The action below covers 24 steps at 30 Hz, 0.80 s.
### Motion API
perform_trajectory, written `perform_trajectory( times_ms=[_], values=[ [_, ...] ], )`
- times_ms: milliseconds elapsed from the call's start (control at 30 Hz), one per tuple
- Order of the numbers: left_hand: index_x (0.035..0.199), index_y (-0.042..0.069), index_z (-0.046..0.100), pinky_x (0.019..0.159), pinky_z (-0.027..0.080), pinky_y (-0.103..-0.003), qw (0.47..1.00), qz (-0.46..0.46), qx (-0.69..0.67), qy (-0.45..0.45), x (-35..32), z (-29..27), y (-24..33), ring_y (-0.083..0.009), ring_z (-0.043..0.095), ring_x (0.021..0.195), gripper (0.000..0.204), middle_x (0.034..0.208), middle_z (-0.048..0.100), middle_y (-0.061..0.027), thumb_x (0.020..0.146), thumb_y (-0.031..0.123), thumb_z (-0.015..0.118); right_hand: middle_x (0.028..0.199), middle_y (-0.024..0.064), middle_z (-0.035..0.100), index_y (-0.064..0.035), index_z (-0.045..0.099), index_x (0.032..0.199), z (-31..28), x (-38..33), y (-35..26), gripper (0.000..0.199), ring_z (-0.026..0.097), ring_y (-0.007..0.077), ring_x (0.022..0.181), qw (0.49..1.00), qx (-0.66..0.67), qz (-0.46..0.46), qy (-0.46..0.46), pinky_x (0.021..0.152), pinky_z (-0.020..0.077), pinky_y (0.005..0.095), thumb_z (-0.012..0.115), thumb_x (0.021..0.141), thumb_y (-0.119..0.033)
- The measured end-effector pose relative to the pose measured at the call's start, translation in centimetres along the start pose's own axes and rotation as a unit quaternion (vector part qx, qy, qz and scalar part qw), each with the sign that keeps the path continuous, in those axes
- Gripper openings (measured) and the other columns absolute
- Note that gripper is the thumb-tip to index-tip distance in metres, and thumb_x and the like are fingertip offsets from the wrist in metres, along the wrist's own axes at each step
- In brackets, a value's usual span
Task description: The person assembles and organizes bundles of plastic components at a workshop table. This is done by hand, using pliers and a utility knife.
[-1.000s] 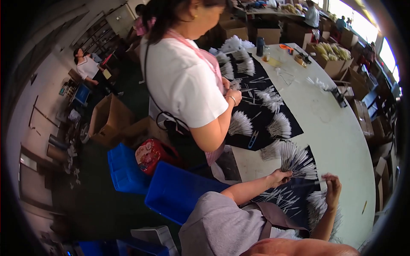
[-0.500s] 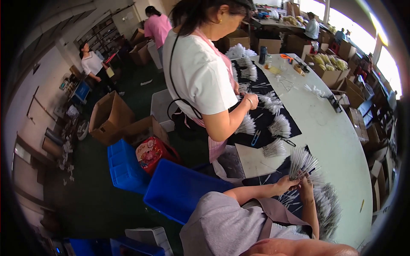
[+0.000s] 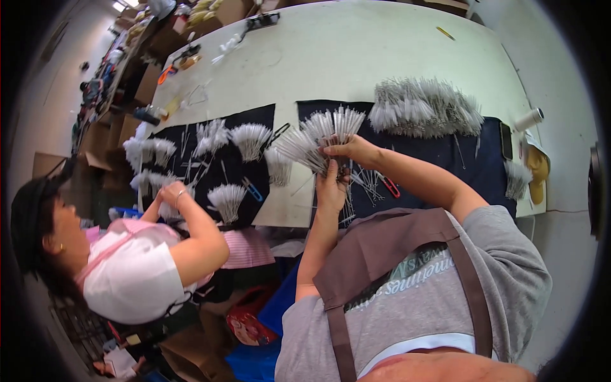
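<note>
Both my hands hold one fanned bunch of thin wire brushes with white bristle tips (image 3: 318,137) above a black cloth (image 3: 445,162). My left hand (image 3: 331,188) grips the stems from below. My right hand (image 3: 356,150) pinches the bunch at its right side, just under the bristles. Loose wire stems and a small red snipper (image 3: 389,186) lie on the cloth right under my hands. A big heap of the same brushes (image 3: 426,107) lies beyond, at the cloth's far edge.
At the left, a co-worker in a white shirt and pink apron has a hand (image 3: 169,193) on brush bundles on a second black cloth (image 3: 258,169), beside a blue snipper (image 3: 252,190). The white table (image 3: 356,57) also holds a white spool (image 3: 528,119) and a dark phone (image 3: 506,140).
The view has swung round, so the co-worker is now at the left. My hands have lifted from the cloth and closed together on the fanned bunch.
</note>
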<state>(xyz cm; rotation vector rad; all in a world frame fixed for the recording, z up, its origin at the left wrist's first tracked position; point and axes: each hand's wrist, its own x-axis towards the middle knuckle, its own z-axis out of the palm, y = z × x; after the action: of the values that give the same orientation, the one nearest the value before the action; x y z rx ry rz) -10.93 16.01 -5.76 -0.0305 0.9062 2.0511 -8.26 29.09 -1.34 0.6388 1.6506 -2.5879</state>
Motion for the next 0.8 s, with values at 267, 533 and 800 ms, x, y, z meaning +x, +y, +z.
perform_trajectory(
  times_ms=[267, 533, 800],
  values=[
    [0.105, 0.009, 0.051, 0.055, 0.041, -0.022, 0.999, -0.012, 0.008, 0.029, 3.7, -1.2, -0.5, -0.0133, 0.05, 0.07, 0.024, 0.089, 0.055, -0.0011, 0.085, 0.019, 0.059, 0.087, 0.0094, 0.063, 0.0009, 0.057, 0.105, -1.5, 1.8, 1.1, 0.03, 0.058, 0.0165, 0.08, 0.995, 0.05, 0.025, 0.086, 0.071, 0.0459, 0.0285, 0.063, 0.079, -0.012],
    [0.101, 0.005, 0.053, 0.053, 0.038, -0.022, 0.999, -0.006, 0.004, 0.052, 7.8, -0.6, -0.4, -0.0102, 0.049, 0.066, 0.022, 0.084, 0.056, -0.0004, 0.085, 0.019, 0.058, 0.092, 0.0055, 0.061, -0.0038, 0.06, 0.099, -4.1, 5.4, 1.8, 0.024, 0.055, 0.0171, 0.088, 0.987, 0.133, 0.047, 0.072, 0.08, 0.0419, 0.0322, 0.065, 0.078, -0.015],
    [0.104, 0.008, 0.054, 0.056, 0.039, -0.021, 0.999, -0.037, 0.032, 0.013, 10.8, -0.6, 0.2, -0.0095, 0.049, 0.067, 0.026, 0.086, 0.056, 0.0009, 0.083, 0.021, 0.061, 0.085, 0.0026, 0.059, -0.0057, 0.06, 0.089, -4.5, 8.4, 0.3, 0.025, 0.053, 0.0129, 0.081, 0.991, 0.066, 0.036, 0.108, 0.073, 0.0416, 0.0292, 0.073, 0.071, -0.017]
  ],
)
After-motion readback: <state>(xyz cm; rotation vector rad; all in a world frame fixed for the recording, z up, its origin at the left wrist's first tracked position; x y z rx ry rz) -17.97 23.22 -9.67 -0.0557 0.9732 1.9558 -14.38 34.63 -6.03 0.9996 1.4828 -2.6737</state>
